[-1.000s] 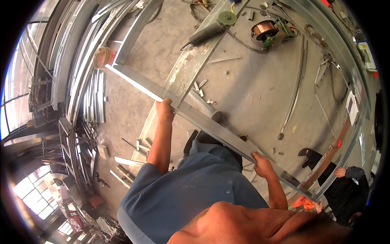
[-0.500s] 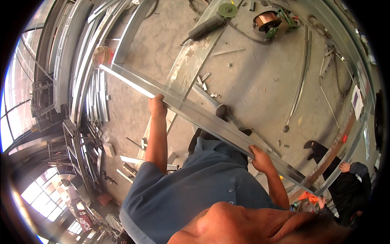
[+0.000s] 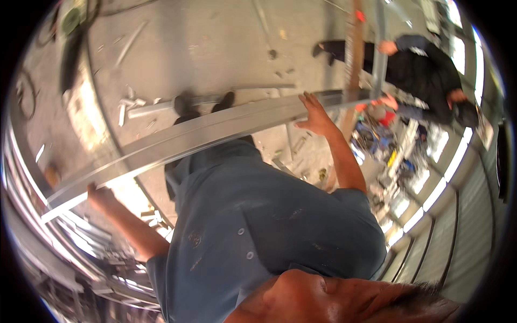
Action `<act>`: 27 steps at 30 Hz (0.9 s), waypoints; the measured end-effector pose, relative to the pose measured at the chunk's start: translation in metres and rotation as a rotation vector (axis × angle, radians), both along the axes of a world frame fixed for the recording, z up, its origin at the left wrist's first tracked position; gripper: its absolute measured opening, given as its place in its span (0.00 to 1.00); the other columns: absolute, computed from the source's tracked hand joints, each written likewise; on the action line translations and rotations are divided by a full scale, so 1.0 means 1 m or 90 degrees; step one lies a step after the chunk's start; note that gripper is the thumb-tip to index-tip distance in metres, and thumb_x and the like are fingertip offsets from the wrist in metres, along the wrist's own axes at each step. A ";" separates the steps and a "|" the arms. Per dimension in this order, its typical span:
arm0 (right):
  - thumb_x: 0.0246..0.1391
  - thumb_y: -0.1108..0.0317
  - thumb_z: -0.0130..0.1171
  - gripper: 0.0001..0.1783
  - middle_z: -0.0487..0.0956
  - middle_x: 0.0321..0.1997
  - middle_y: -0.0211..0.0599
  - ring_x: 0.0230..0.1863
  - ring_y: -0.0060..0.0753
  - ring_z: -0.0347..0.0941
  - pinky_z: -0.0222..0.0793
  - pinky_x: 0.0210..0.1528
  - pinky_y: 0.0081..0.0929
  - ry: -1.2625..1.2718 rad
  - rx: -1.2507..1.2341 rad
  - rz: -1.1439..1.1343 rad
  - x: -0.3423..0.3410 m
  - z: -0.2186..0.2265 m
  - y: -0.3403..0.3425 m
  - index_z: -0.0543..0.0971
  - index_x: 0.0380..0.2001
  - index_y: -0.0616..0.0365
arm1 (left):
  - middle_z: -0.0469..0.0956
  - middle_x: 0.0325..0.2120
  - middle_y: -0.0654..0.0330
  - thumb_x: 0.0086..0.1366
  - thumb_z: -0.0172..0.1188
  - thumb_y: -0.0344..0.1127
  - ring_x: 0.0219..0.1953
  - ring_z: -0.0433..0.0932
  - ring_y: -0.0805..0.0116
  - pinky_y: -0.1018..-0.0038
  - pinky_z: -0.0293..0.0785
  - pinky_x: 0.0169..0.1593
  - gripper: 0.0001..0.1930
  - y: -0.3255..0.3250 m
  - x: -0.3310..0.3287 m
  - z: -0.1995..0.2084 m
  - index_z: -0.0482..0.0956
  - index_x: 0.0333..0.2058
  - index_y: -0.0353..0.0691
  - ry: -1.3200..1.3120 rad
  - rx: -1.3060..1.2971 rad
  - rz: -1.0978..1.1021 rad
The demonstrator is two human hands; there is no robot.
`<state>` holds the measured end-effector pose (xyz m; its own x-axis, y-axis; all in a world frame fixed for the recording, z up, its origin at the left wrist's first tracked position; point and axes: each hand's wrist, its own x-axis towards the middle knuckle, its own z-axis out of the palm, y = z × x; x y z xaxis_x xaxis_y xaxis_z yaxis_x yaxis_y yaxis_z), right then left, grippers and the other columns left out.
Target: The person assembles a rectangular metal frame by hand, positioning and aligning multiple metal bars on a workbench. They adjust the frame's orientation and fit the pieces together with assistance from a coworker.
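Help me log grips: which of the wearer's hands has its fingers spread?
The right hand, splayed open at the metal beam; the left hand is closed on the beam's edge.

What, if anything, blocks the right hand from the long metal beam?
Nothing visible: the right hand is open and overlaps the near edge of the long metal beam in this view. Whether they touch is unclear.

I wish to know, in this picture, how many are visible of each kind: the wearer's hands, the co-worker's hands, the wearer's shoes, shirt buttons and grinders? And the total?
Wearer's hands: 2
Co-worker's hands: 2
Wearer's shoes: 2
Shirt buttons: 2
Grinder: 1
Total: 9
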<state>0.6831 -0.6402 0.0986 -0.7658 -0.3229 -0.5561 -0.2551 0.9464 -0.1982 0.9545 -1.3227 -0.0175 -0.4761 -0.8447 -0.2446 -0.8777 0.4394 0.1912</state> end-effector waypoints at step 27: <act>0.49 0.58 0.50 0.26 0.77 0.50 0.46 0.53 0.52 0.73 0.70 0.56 0.53 -0.069 -0.802 -1.187 0.028 -0.111 0.246 0.74 0.48 0.64 | 0.76 0.42 0.52 0.53 0.52 0.26 0.47 0.75 0.55 0.54 0.71 0.56 0.20 -0.033 -0.019 -0.002 0.73 0.47 0.32 0.638 0.571 0.628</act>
